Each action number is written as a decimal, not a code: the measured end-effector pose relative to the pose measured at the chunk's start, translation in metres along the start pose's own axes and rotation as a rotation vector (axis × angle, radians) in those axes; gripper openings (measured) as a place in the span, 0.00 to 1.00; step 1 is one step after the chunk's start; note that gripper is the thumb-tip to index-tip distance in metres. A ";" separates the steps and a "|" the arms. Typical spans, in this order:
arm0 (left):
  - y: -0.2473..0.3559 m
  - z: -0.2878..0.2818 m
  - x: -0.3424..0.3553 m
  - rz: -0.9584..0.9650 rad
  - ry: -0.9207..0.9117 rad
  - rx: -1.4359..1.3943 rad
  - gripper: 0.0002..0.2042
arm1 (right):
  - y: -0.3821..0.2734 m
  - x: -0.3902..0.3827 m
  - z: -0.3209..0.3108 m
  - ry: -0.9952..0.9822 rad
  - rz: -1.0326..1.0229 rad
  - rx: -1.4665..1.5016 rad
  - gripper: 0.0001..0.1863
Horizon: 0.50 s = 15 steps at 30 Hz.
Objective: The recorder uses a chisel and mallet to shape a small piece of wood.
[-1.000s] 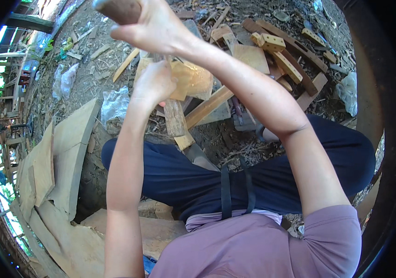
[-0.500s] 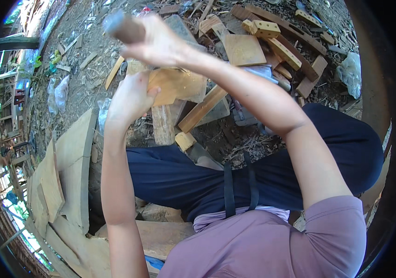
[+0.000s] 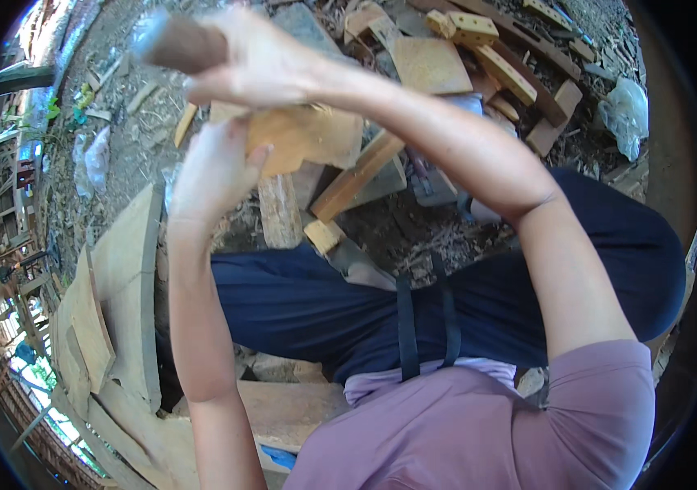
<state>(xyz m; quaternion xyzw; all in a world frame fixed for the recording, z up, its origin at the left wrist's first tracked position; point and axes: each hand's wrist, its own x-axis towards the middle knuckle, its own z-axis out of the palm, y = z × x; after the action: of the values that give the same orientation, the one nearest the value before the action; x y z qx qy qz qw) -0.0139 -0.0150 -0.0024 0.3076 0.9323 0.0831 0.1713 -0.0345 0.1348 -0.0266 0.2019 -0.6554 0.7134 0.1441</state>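
Observation:
My left hand (image 3: 214, 171) is closed on the left edge of a flat light-brown wooden board (image 3: 308, 140), its thumb lying on the board's face. Above that, my right hand (image 3: 263, 59) grips a thick brown cylindrical tool (image 3: 185, 45) with a pale grey end. Motion blurs the tool, so its exact kind is unclear. It is raised to the left, apart from the board in the picture. A worn upright wood block (image 3: 281, 214) shows under the board, and a reddish-brown wooden bar (image 3: 357, 175) leans beside it.
A square wood piece (image 3: 432, 65), a drilled wooden block (image 3: 472, 28) and several offcuts lie at the far right. A clear plastic bag (image 3: 626, 118) is beyond them. Large thin boards (image 3: 124, 302) stand at my left. My crossed legs in dark trousers (image 3: 291, 306) are close in front.
My right hand and the tool have shifted left and slightly up. My left hand and the board sit a little further left, and the whole view has shifted slightly.

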 end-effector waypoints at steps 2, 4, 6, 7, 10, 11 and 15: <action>0.003 -0.002 -0.004 -0.037 -0.027 -0.017 0.17 | -0.036 0.011 -0.002 0.027 -0.058 0.064 0.14; 0.005 -0.009 -0.002 -0.067 -0.057 -0.011 0.16 | -0.038 0.018 -0.006 0.012 -0.122 0.099 0.15; 0.003 -0.003 -0.001 -0.059 -0.042 -0.008 0.16 | -0.006 0.007 -0.008 -0.014 0.002 -0.123 0.16; 0.004 -0.001 0.003 -0.048 -0.031 -0.005 0.16 | 0.023 -0.003 -0.008 -0.011 -0.067 -0.078 0.18; 0.004 -0.005 0.004 -0.058 -0.022 0.000 0.16 | 0.013 -0.001 -0.010 -0.059 0.068 -0.077 0.15; 0.005 -0.004 0.000 -0.068 -0.033 -0.008 0.16 | 0.001 0.005 -0.013 -0.047 0.087 -0.067 0.13; 0.005 -0.010 -0.004 -0.096 -0.062 0.010 0.18 | -0.057 0.009 -0.012 0.004 -0.033 0.071 0.18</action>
<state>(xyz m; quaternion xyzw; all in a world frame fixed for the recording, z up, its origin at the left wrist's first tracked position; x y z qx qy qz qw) -0.0121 -0.0135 0.0094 0.2660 0.9405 0.0606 0.2024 -0.0168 0.1514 0.0272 0.2164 -0.6259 0.7342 0.1496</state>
